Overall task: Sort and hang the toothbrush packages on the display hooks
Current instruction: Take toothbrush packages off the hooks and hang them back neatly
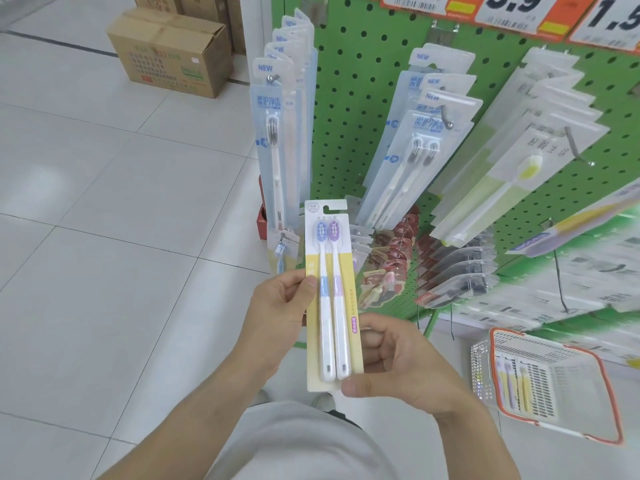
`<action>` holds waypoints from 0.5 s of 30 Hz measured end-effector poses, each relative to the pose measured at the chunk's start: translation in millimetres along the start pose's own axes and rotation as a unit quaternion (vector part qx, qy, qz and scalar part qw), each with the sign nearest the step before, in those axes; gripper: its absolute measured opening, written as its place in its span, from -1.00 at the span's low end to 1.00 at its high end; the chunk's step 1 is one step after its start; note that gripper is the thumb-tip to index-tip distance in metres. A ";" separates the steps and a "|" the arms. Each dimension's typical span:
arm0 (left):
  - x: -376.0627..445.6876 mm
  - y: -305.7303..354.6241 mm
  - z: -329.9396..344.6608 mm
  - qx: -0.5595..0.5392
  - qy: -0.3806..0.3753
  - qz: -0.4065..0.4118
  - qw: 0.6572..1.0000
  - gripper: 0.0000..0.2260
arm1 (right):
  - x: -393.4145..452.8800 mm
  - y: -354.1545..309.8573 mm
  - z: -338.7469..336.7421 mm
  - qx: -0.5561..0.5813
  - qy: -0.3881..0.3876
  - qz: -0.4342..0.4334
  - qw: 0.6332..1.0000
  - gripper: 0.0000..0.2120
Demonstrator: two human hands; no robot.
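I hold a yellow twin-pack toothbrush package [330,289] upright in front of the green pegboard [360,64]; it has one blue and one purple brush. My left hand [280,313] pinches its left edge with the thumb on the front. My right hand [401,362] grips the lower right corner, thumb across the bottom. Pale blue toothbrush packages [277,133] hang on a hook at the left, more blue packs [415,143] in the middle, and clear packs with a yellow brush [512,171] to the right.
A white and orange shopping basket [547,375] with more yellow toothbrush packs sits at the lower right. Cardboard boxes [173,50] stand on the tiled floor at the upper left. Price tags [512,5] line the top of the board. Red and dark packs hang on lower hooks.
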State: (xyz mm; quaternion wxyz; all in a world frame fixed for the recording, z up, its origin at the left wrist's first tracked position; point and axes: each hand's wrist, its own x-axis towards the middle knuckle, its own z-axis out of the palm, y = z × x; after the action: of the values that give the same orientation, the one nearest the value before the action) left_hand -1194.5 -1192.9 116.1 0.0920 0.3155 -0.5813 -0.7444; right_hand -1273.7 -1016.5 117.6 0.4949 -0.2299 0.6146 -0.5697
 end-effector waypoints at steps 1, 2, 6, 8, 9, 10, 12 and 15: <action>1.6 0.7 -1.5 -0.010 0.004 -0.001 1.000 -0.80 | 1.9 0.8 1.5 0.018 0.012 -0.019 1.000 -0.44; 3.5 2.0 -2.9 -0.022 0.007 -0.005 1.000 -0.80 | 4.0 1.3 3.2 0.040 0.018 -0.036 0.998 -0.41; 7.1 4.6 -6.2 -0.052 -0.010 -0.020 0.998 -0.80 | 11.8 1.6 13.2 0.142 0.022 -0.085 0.986 -0.37; 5.0 4.3 -6.2 -0.053 -0.036 -0.025 0.998 -0.80 | 15.9 -0.9 18.8 0.163 0.048 -0.093 0.981 -0.45; 3.6 4.4 -5.1 -0.048 -0.044 -0.025 0.998 -0.81 | 18.2 -1.9 21.1 0.154 0.070 -0.094 0.981 -0.48; 3.3 4.1 -3.9 -0.041 -0.044 -0.021 0.998 -0.82 | 20.0 -2.2 22.4 0.139 0.094 -0.098 0.981 -0.50; 3.2 3.1 -1.3 0.021 0.003 0.020 1.000 -0.74 | 22.4 1.9 22.3 0.088 0.145 -0.116 0.979 -0.53; 0.0 5.6 1.9 0.125 0.086 0.118 0.981 -0.54 | 22.4 6.3 21.9 -0.046 0.217 -0.115 0.968 -0.53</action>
State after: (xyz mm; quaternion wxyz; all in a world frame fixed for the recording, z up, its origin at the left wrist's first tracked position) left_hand -1196.9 -1193.1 121.5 0.1889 0.3170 -0.6926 -0.6198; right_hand -1262.0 -1044.3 107.0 0.2700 -0.1929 0.7022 -0.6299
